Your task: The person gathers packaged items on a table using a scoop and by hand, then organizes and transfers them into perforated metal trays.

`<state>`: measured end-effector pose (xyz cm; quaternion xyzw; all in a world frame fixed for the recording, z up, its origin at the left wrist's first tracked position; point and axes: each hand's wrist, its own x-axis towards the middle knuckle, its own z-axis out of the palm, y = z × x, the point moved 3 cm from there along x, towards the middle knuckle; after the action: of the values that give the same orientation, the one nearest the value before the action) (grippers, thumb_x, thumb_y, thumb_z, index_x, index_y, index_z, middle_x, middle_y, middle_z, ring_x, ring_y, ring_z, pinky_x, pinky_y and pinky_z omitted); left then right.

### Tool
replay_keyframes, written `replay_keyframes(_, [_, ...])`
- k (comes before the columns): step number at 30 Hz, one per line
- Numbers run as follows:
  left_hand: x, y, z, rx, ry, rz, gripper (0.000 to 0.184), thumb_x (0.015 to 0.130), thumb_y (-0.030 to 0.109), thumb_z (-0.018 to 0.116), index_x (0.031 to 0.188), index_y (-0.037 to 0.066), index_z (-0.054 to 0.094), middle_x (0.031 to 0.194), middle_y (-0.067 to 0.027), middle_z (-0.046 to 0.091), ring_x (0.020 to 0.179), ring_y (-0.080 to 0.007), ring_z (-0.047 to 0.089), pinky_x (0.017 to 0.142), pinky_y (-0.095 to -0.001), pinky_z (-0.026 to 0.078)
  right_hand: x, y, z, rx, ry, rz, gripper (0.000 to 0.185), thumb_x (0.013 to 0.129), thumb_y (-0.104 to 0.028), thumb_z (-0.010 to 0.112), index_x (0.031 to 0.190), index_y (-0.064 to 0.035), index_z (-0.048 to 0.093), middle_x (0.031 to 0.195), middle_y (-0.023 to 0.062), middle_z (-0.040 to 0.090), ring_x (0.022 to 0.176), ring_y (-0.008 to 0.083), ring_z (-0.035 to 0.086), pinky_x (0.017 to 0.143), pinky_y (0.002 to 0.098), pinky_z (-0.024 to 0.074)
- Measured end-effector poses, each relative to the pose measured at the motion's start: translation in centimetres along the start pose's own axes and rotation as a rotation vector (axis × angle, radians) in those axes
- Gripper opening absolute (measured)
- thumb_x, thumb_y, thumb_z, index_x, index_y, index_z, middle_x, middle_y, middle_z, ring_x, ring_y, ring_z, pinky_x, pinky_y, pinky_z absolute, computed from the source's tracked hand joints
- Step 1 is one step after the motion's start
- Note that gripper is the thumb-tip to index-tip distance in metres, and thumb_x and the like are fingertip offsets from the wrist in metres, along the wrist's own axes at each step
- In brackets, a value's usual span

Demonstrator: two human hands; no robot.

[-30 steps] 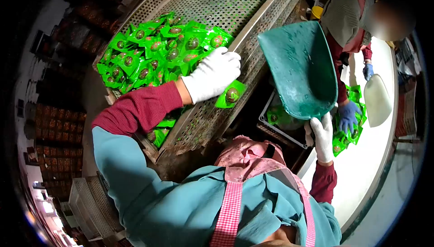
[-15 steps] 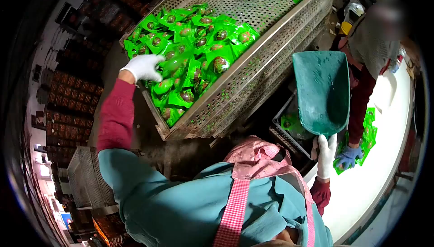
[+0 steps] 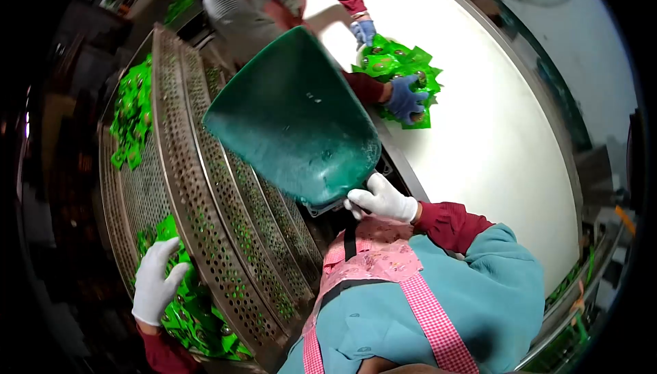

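Observation:
My left hand (image 3: 156, 284), in a white glove, is over the perforated metal bin (image 3: 229, 237) at lower left. Its fingers are spread and hold nothing. Shiny green packets (image 3: 195, 316) with dark round pictures lie just beside and below it. My right hand (image 3: 384, 199), also gloved in white, grips the handle of a large green scoop (image 3: 294, 121). The visible bowl of the scoop holds nothing. It is raised in front of my body and hides part of the bin's side and the table edge.
Across from me a co-worker's blue-gloved hands (image 3: 406, 100) rest on a pile of green packets (image 3: 387, 62) on the white table (image 3: 479, 162). More green packets (image 3: 133, 110) lie at the bin's far end. Green scraps cling to the bin's perforated wall.
My view has swung right, toward the white table. My left hand has come off the packets with its fingers more spread. The scoop is now tilted left, still in my right hand.

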<state>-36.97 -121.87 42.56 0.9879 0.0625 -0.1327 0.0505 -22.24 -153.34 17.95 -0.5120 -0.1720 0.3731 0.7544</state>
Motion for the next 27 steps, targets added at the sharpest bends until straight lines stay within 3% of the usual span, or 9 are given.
replay_keyframes(1, [2.2, 0.3, 0.2, -0.013, -0.046, 0.024, 0.043, 0.080, 0.017, 0.067, 0.121, 0.005, 0.055, 0.108, -0.0131, 0.060, 0.101, -0.0315, 0.057, 0.089, -0.0373, 0.046, 0.4, 0.1, 0.1, -0.016, 0.011, 0.072, 0.012, 0.088, -0.014, 0.051, 0.085, -0.0022, 0.053, 0.067, 0.0007, 0.052, 0.051, 0.0089, 0.046, 0.050, 0.0244, 0.0414])
replay_keyframes(2, [4.5, 1.6, 0.3, -0.001, -0.065, 0.045, 0.043, 0.080, 0.017, 0.067, 0.121, 0.005, 0.055, 0.108, -0.0131, 0.060, 0.101, -0.0315, 0.057, 0.089, -0.0373, 0.046, 0.2, 0.7, -1.3, -0.002, 0.013, 0.127, 0.021, 0.087, -0.014, 0.049, 0.069, -0.0029, 0.051, 0.063, 0.0006, 0.051, 0.050, 0.0091, 0.045, 0.048, 0.0250, 0.0399])
replay_keyframes(4, [8.0, 3.2, 1.3, 0.057, -0.108, 0.273, 0.044, 0.082, 0.022, 0.066, 0.121, 0.005, 0.054, 0.108, -0.0127, 0.060, 0.101, -0.0313, 0.057, 0.088, -0.0382, 0.046, -1.1, 2.7, -3.8, -0.010, 0.074, 0.171, 0.034, 0.089, -0.018, 0.050, 0.058, -0.0068, 0.043, 0.055, 0.0006, 0.044, 0.043, 0.0089, 0.040, 0.043, 0.0259, 0.0334])
replay_keyframes(6, [11.3, 4.5, 2.8, 0.076, -0.165, 0.368, 0.042, 0.084, 0.025, 0.064, 0.120, 0.007, 0.055, 0.105, -0.0128, 0.060, 0.099, -0.0319, 0.057, 0.087, -0.0394, 0.046, -3.8, 4.1, -5.3, 0.045, 0.189, 0.210, 0.038, 0.092, -0.023, 0.050, 0.059, -0.0072, 0.042, 0.054, 0.0003, 0.043, 0.041, 0.0088, 0.038, 0.042, 0.0254, 0.0330])
replay_keyframes(10, [16.4, 7.5, 5.5, 0.081, -0.314, 0.467, 0.039, 0.086, 0.028, 0.063, 0.118, 0.009, 0.056, 0.099, -0.0133, 0.059, 0.096, -0.0322, 0.057, 0.083, -0.0418, 0.047, -9.9, 8.7, -9.1, -0.170, 0.575, 0.280, 0.045, 0.094, -0.033, 0.052, 0.056, -0.0085, 0.045, 0.052, -0.0008, 0.046, 0.042, 0.0092, 0.044, 0.043, 0.0266, 0.0361])
replay_keyframes(12, [18.3, 8.1, 7.8, 0.091, -0.309, 0.525, 0.039, 0.086, 0.029, 0.063, 0.120, 0.009, 0.055, 0.099, -0.0132, 0.059, 0.096, -0.0322, 0.058, 0.083, -0.0422, 0.048, -12.8, 9.4, -10.9, -0.106, 0.727, 0.307, 0.046, 0.093, -0.034, 0.053, 0.056, -0.0077, 0.048, 0.052, -0.0001, 0.048, 0.041, 0.0101, 0.044, 0.042, 0.0264, 0.0366])
replay_keyframes(16, [19.7, 8.3, 12.3, 0.224, -0.330, 0.585, 0.042, 0.087, 0.030, 0.064, 0.122, 0.009, 0.055, 0.104, -0.0147, 0.060, 0.098, -0.0340, 0.059, 0.084, -0.0432, 0.049, -16.2, 12.3, -14.8, 0.065, 1.139, 0.160, 0.038, 0.095, -0.029, 0.050, 0.063, -0.0092, 0.046, 0.052, -0.0009, 0.044, 0.034, 0.0089, 0.038, 0.033, 0.0269, 0.0324])
replay_keyframes(22, [19.6, 5.0, 17.4, 0.225, -0.452, 0.464, 0.042, 0.087, 0.033, 0.062, 0.122, 0.011, 0.055, 0.102, -0.0159, 0.060, 0.098, -0.0350, 0.059, 0.084, -0.0450, 0.049, -18.0, 13.8, -17.1, 0.299, 1.261, 0.229, 0.036, 0.095, -0.029, 0.049, 0.065, -0.0097, 0.044, 0.053, -0.0007, 0.042, 0.035, 0.0099, 0.038, 0.033, 0.0282, 0.0326])
replay_keyframes(27, [20.5, 3.8, 17.5, 0.186, -0.422, 0.432, 0.042, 0.087, 0.033, 0.061, 0.121, 0.009, 0.055, 0.105, -0.0157, 0.060, 0.100, -0.0358, 0.059, 0.086, -0.0447, 0.048, -16.7, 12.7, -18.5, 0.170, 1.186, 0.286, 0.035, 0.094, -0.030, 0.050, 0.066, -0.0105, 0.044, 0.054, -0.0014, 0.044, 0.036, 0.0095, 0.040, 0.034, 0.0280, 0.0343])
